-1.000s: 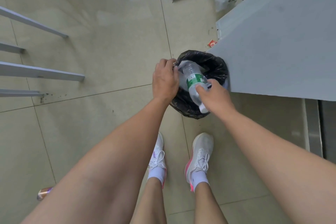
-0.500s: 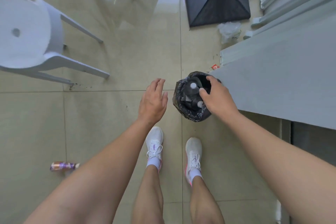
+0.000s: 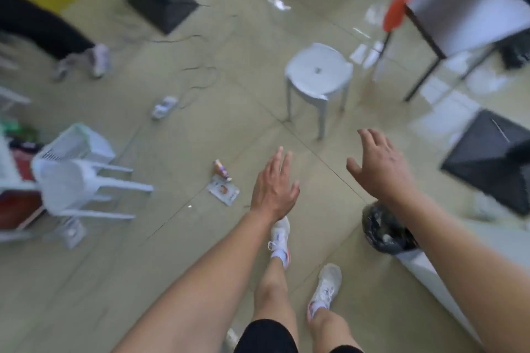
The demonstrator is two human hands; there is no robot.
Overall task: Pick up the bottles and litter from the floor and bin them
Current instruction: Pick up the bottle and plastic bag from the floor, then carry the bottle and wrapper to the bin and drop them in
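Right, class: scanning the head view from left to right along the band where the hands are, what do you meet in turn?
tipped white stool → flat packet → left hand → right hand → black floor base

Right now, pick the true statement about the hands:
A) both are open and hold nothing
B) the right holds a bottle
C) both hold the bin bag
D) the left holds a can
A: the left hand and the right hand both show spread fingers with nothing in them, and the can lies apart from both.
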